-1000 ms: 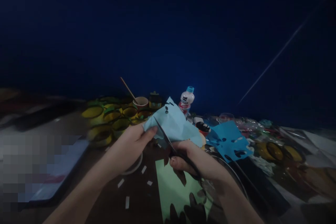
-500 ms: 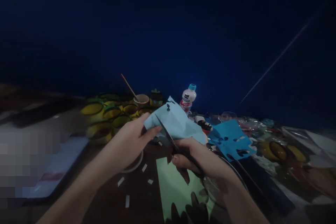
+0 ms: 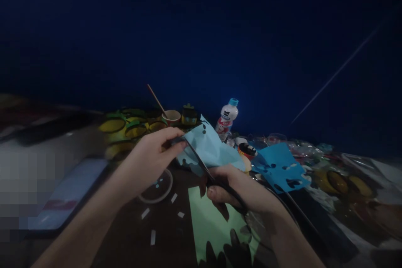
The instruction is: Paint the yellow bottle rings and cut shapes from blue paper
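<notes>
My right hand (image 3: 234, 186) is wrapped round a pair of dark scissors (image 3: 198, 158), whose blades point up and left along a sheet of light blue paper (image 3: 209, 144). At the left end of that sheet my left hand (image 3: 157, 148) pinches the paper between thumb and fingers, close to the scissor tips. Small holes are cut in the sheet near its top corner and lower left edge. Beneath my hands lies a light green sheet (image 3: 209, 222) with cut-out shapes along its side. Whether my left fingers hold a separate cut scrap is hidden.
A shallow round dish (image 3: 171, 186) holds small blue bits, and white paper strips (image 3: 153, 237) lie nearby. Yellow rings (image 3: 112, 124), a cup (image 3: 171, 116) with a stick and a bottle (image 3: 226, 119) stand behind. A darker blue cut sheet (image 3: 279, 165) is at right.
My left hand has shifted slightly left and closer to the sheet's edge. The dish with blue bits shows more now. My right hand stays on the scissors; the view has moved a little.
</notes>
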